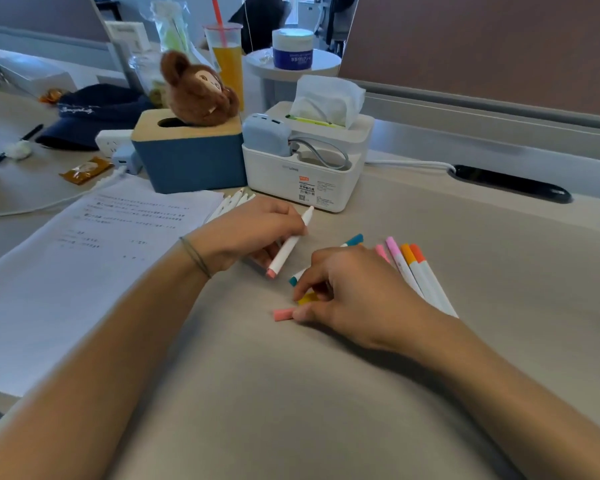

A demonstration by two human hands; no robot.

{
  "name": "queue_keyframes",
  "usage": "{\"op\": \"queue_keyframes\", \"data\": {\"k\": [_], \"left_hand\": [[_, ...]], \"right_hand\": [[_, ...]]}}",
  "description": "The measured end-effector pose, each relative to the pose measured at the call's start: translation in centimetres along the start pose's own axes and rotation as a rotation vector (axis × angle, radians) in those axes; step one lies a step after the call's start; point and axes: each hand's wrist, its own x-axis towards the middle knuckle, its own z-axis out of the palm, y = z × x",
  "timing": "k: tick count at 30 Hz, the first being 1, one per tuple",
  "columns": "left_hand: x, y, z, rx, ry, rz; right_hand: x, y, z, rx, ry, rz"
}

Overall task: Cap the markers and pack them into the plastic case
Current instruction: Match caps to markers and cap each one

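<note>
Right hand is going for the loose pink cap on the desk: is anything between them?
Nothing visible blocks it. The pink cap lies on bare desk right at the thumb tip of the right hand. A yellow cap sits just behind it, under the fingers, which touch or pinch it.

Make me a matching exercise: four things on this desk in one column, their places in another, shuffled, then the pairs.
1. white marker
2. pink cap
3. plush toy
4. orange-capped markers

A. on the blue tissue box
B. held in the left hand
C. on the desk at the right hand's thumb
D. lying beyond the right hand

Pairs: 1-B, 2-C, 3-A, 4-D
</note>
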Motion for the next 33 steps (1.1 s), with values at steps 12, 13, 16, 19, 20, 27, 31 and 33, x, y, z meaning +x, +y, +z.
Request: {"op": "queue_keyframes", "data": {"k": [12, 13, 16, 19, 20, 27, 31, 33], "left_hand": [[0.1, 0.0, 0.1, 0.003, 0.012, 0.020], [0.1, 0.0, 0.1, -0.006, 0.009, 0.026], [0.0, 0.1, 0.2, -0.032, -0.005, 0.056], [-0.1, 0.3, 0.3, -0.021, -0.017, 0.063], [-0.2, 0.4, 0.4, -0.022, -0.022, 0.065], [-0.2, 0.7, 1.2, 0.005, -0.033, 0.080], [-0.5, 1.2, 1.6, 0.042, -0.045, 0.128], [-0.7, 1.4, 1.8, 0.046, -0.047, 0.163]], "right_hand": [[-0.1, -0.4, 1.3, -0.120, 0.018, -0.067], [-0.1, -0.3, 1.2, -0.112, 0.024, -0.066], [0.0, 0.4, 0.0, 0.099, 0.119, -0.006], [0.0, 1.7, -2.0, 0.431, 0.290, 0.072], [-0.1, 2.1, -2.6, 0.521, 0.326, 0.086], [-0.6, 5.1, -5.5, 0.636, 0.356, 0.048], [-0.6, 5.8, -6.0, 0.654, 0.364, 0.071], [-0.6, 6.0, -6.1, 0.684, 0.378, 0.097]]}}
